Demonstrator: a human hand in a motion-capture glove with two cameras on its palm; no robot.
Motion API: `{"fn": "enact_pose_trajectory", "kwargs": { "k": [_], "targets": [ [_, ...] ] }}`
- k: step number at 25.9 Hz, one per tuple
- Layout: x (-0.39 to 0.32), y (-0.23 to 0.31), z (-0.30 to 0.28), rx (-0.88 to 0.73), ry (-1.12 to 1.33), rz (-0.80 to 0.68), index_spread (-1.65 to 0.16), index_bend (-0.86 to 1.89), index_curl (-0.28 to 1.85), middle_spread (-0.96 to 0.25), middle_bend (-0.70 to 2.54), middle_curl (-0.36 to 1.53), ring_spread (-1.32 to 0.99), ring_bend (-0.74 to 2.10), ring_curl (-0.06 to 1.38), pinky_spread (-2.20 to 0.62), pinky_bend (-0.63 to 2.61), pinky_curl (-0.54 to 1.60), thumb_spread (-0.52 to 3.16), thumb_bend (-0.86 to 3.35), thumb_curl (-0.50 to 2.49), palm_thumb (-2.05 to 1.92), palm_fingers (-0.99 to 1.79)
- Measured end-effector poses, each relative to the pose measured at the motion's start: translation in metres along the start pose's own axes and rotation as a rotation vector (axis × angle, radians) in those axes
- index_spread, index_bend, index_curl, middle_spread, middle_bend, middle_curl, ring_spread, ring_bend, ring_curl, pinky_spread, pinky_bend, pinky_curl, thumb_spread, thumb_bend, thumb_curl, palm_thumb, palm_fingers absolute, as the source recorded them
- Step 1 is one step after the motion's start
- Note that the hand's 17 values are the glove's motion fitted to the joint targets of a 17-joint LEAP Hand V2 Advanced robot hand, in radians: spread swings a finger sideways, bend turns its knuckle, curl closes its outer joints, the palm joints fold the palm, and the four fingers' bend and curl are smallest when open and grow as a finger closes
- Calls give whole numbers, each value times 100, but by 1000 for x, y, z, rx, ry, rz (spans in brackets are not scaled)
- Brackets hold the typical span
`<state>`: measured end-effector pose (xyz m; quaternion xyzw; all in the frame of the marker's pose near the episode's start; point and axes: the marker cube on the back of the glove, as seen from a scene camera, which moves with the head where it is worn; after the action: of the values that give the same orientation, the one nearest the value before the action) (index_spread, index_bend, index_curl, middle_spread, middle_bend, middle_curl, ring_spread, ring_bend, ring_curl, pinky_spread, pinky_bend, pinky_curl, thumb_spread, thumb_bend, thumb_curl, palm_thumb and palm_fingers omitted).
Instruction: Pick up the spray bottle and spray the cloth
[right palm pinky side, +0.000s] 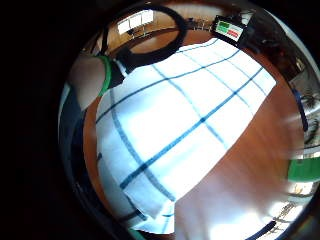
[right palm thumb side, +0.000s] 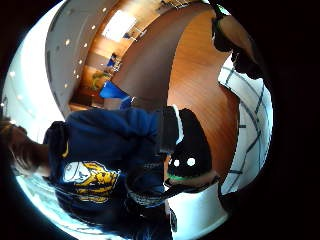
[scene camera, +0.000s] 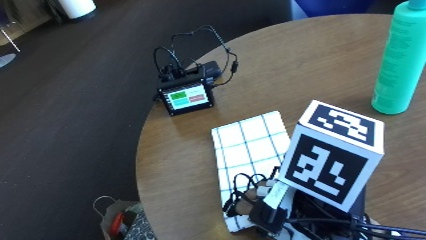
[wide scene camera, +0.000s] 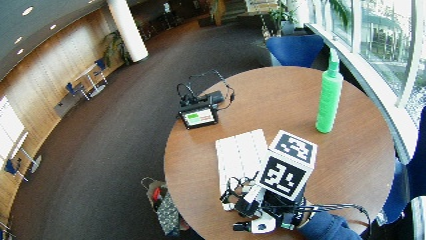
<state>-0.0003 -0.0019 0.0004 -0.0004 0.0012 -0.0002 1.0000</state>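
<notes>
So the gloved right hand (scene camera: 263, 202) sits low over the near end of the checked cloth (scene camera: 249, 150), and honestly I can't tell how its fingers are set, since the rig covers most of it. The green spray bottle (scene camera: 399, 57) stands upright well apart from it, way over on the far right side of the round wooden table (scene camera: 313, 60), nothing touching it.

My take: the pickup hasn't started yet. To do it well, I'd swing the hand across to the bottle and come in from the side, wrapping around the upper body just below the head so a finger can reach the trigger. It's tall and narrow, so a bump near the top could tip it. Then aim the nozzle back at the cloth's middle.

Stuff-wise: the bottle looks like smooth matte plastic, a slim cylinder. The cloth is a white woven towel with thin dark grid lines, lying flat, rectangular, and it looks folded. The tabletop is polished reddish wood grain. There's also a small screen device (scene camera: 186, 96) with cables beyond the cloth, so keep the spray away from that.
</notes>
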Motion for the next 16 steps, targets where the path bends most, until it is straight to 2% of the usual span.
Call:
{"fn": "enact_pose_trajectory", "kwargs": {
  "k": [2, 7, 16],
  "targets": [
    [-1, -1, 1, 0, -1, -2, -18, 15, 6, -4, 42, 13, -8, 48, 10, 5, 28, 8, 51, 26, 9, 40, 102],
    [-2, -5, 3, 0, -4, -8, -24, 13, 15, -5, 44, 21, -11, 51, 21, 7, 28, 17, 80, 27, 14, 44, 98],
    [-3, -9, 3, 7, -6, -14, -27, 12, 20, -6, 43, 28, -13, 49, 28, 7, 25, 22, 105, 24, 20, 48, 97]
  ]
}}
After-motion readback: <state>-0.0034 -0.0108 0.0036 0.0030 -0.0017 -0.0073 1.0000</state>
